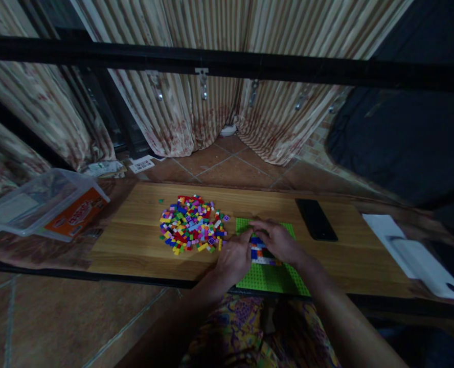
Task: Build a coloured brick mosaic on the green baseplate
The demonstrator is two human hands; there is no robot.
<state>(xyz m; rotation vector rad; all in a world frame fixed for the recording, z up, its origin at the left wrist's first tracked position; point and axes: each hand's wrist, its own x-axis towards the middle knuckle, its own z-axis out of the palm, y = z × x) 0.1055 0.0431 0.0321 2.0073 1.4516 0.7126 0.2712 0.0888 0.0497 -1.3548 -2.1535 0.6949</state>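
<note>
Green studded baseplate (267, 277) lies flat near the front edge of a wooden tabletop (135, 250), right of its middle, with a patch of joined bricks (258, 251) in blue, orange, white and dark tones on it. Both hands reach over the plate: the left hand (234, 259) at the patch's left side, the right hand (279, 241) over its upper right. Their fingers are bent and the fingertips come close together at the patch's far edge; whether they pinch a brick I cannot tell. Just left of the plate spreads a heap of loose, many-coloured bricks (192, 225). Right of the plate lies a black phone-like slab (316, 220). Beyond the table's left end sits a clear plastic box (54, 204) with an orange label (77, 212); past the far edge, striped curtains (196, 112) hang above a tiled floor (219, 162).
</note>
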